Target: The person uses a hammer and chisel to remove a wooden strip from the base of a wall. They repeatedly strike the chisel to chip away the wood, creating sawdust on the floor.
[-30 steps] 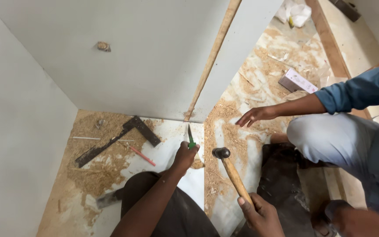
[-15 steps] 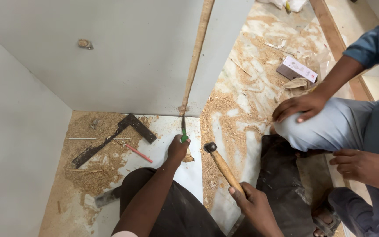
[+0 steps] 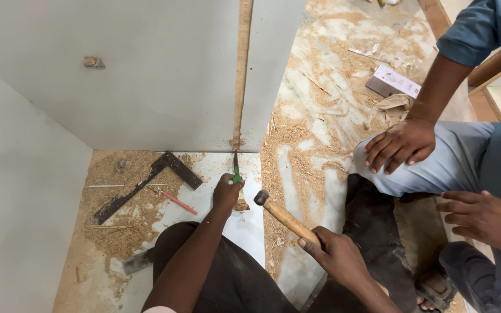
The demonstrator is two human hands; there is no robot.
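Left hand (image 3: 226, 193) closed around green-handled chisel (image 3: 236, 170), tip set at foot of raw board edge (image 3: 242, 69) where white panel (image 3: 146, 75) meets sawdust-strewn floor (image 3: 314, 133). Right hand (image 3: 334, 255) gripping wooden hammer (image 3: 282, 213) handle, head just beside left hand, slightly apart. Try square (image 3: 146, 185) and red pencil (image 3: 178, 203) lying left, near. Co-worker's hand (image 3: 400, 145) resting on knee, right, well apart. Bare floor between.
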